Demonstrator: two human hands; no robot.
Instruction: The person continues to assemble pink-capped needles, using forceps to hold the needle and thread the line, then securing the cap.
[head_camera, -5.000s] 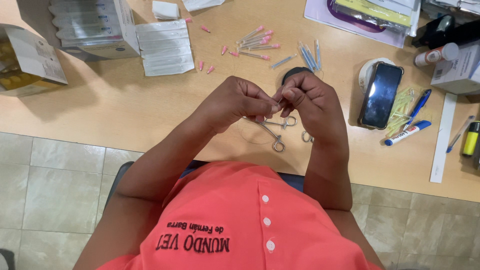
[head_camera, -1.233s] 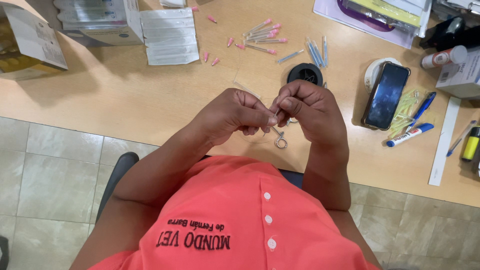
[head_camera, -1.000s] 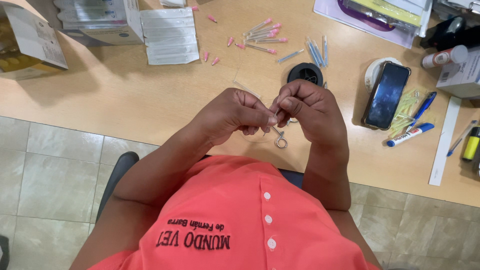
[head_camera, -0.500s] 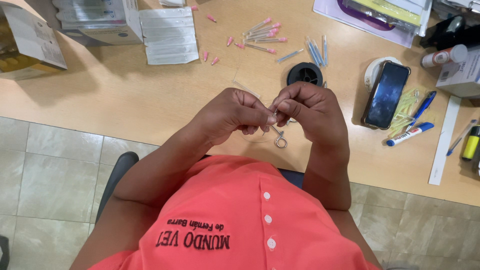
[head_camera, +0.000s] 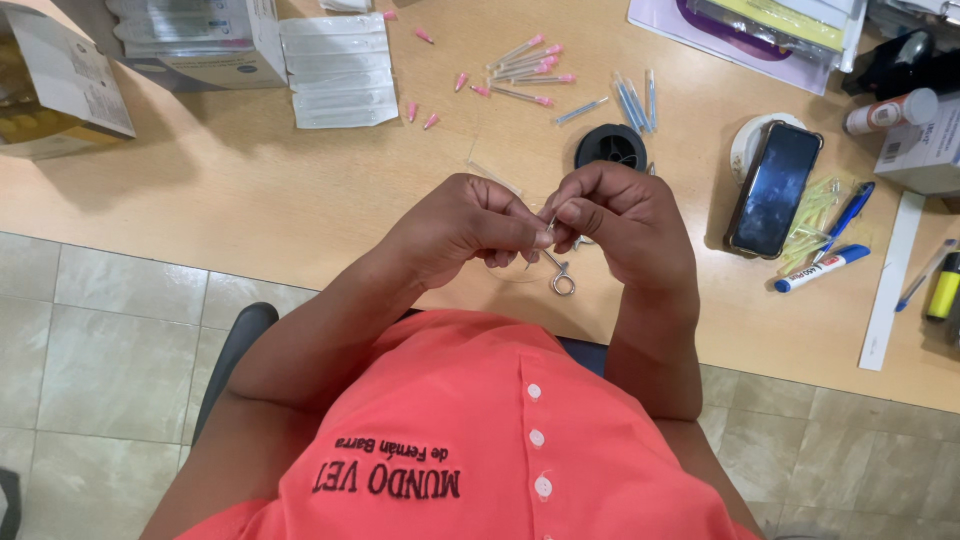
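While pinched together above the near edge of the worktop (head_camera: 200, 230): two hands on one small metal instrument.

Left hand (head_camera: 465, 225), fingers closed tight on the upper end of the ring-handled forceps (head_camera: 556, 272); right hand (head_camera: 620, 215), fingers curled shut, tips meeting the left's at the same spot, ring handle dangling below. Beyond, toward the far edge: black spool (head_camera: 611, 146), pink-capped needles (head_camera: 525, 72), dark phone (head_camera: 774, 188) near the right corner, beside a blue marker (head_camera: 822, 268).

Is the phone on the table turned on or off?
Off, it seems. The phone lies face up on the table, and its screen is all dark with nothing showing.
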